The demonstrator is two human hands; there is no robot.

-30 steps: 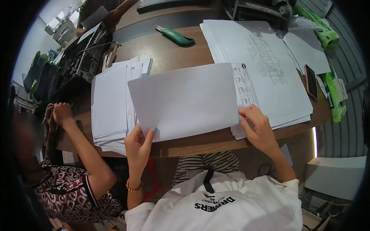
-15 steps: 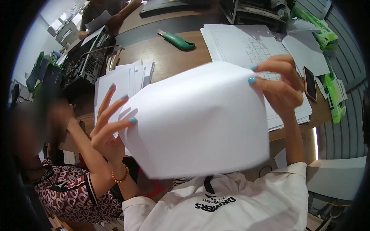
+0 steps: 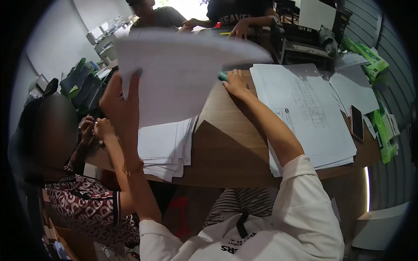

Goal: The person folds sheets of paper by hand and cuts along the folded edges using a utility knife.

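Observation:
Raised at the left, my left hand (image 3: 122, 98) pinches a white paper sheet (image 3: 170, 78) that hangs and curves across the upper middle, blurred by motion. My right hand (image 3: 235, 82) is on the table with its fingers round the green cutter (image 3: 223, 76), of which only one end shows. Below the sheet lies a stack of white papers (image 3: 165, 148). A larger stack of printed drawings (image 3: 305, 117) lies right of my right forearm.
A phone (image 3: 357, 123) and green packets (image 3: 383, 135) lie at the right edge. Behind the drawings stands a black machine (image 3: 305, 41). A co-worker in a patterned shirt (image 3: 85, 198) sits at left; two more people are across the wooden table (image 3: 230, 152).
My right hand has let go of the sheet and moved to the green cutter. My left hand has lifted the sheet up and left. The view has tilted up, showing more people.

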